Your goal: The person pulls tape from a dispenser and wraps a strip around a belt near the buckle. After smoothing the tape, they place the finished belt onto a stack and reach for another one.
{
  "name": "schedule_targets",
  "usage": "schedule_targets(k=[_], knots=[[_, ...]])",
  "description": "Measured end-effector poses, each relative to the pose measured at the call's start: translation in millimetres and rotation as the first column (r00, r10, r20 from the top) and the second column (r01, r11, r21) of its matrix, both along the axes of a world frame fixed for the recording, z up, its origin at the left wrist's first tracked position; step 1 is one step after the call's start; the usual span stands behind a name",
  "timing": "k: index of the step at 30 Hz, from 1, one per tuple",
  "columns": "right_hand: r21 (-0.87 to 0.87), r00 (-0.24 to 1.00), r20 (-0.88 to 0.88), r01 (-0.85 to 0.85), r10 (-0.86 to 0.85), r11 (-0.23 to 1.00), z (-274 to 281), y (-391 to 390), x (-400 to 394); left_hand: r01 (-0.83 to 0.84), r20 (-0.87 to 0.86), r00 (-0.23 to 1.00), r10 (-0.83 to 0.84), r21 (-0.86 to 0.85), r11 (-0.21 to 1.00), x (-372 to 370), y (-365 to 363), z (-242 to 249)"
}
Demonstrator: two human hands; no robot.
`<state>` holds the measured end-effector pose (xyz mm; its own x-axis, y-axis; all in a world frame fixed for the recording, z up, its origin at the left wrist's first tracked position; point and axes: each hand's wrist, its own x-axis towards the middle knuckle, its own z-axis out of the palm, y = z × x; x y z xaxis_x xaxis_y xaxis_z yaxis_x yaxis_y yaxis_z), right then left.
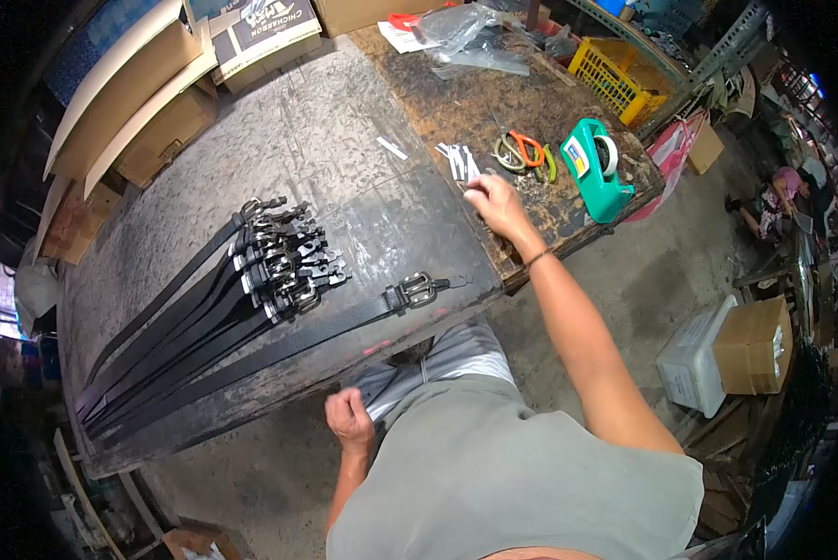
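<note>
My right hand (499,205) reaches over the brown wooden board, its fingers pinched at the near end of a small bunch of white strips (458,161). One strip seems to be between the fingertips. Curled into a loose fist, my left hand (349,417) is held below the table's front edge, with nothing visible in it. A single black belt (335,317) with a metal buckle (421,291) lies along that edge. Beyond it, a pile of black belts (195,308) has its buckles bunched together at the right end. Another white strip (392,147) lies apart on the grey tabletop.
Scissors with orange handles (528,149) lie by a green tape dispenser (598,173). A yellow crate (615,79) and clear plastic bags (465,33) are at the back. Cardboard boxes (139,103) line the far left. A person (788,191) sits far right.
</note>
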<state>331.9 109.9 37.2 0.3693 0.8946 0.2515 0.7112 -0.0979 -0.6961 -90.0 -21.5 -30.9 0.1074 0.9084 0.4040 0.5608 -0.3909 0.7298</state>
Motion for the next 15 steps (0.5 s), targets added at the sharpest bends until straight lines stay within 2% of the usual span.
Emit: schedule_targets(k=[1,2,3,4,5,6,9,11,12,13,15], knots=[[-0.003,0.997,0.010,0.080,-0.080,0.997,-18,14,18,-0.005,-0.093,0.996,-0.001,-0.056,0.998,-5,-13,-10],[-0.089,0.990,-0.023,0.135,-0.138,0.987,-14,22,23,0.046,-0.188,0.978,-0.089,-0.221,0.974,-18,-25,-27],[-0.176,0.979,-0.052,0.184,-0.196,0.967,-11,28,25,0.042,-0.184,0.979,-0.083,-0.218,0.975,-29,-36,-48],[-0.171,0.981,-0.050,0.179,-0.190,0.969,-5,34,22,0.004,-0.227,0.971,-0.078,-0.311,0.951,-39,-45,-69],[-0.233,0.968,0.081,0.249,-0.236,0.940,1,40,16,-0.037,-0.271,0.959,-0.079,-0.398,0.917,-46,-50,-79],[-0.284,0.938,0.211,0.326,-0.273,0.902,5,43,12,-0.137,-0.264,0.964,-0.022,-0.568,0.812,-50,-50,-73],[-0.245,0.917,0.260,0.365,-0.301,0.898,-14,55,22,-0.083,-0.213,0.974,-0.081,-0.665,0.742,-57,-45,-59],[-0.183,0.940,0.219,0.304,-0.262,0.935,-34,60,37,-0.111,-0.235,0.969,-0.082,-0.703,0.702,-53,-39,-49],[-0.158,0.937,0.241,0.295,-0.253,0.942,-38,59,39,-0.078,-0.218,0.970,-0.110,-0.705,0.705,-50,-37,-45],[-0.121,0.960,0.144,0.260,-0.242,0.958,-40,54,41,-0.048,-0.205,0.969,-0.140,-0.710,0.702,-51,-40,-41],[-0.034,0.973,0.145,0.188,-0.181,0.982,-40,45,47,0.063,-0.266,0.923,-0.278,-0.609,0.790,-43,-34,-25]])
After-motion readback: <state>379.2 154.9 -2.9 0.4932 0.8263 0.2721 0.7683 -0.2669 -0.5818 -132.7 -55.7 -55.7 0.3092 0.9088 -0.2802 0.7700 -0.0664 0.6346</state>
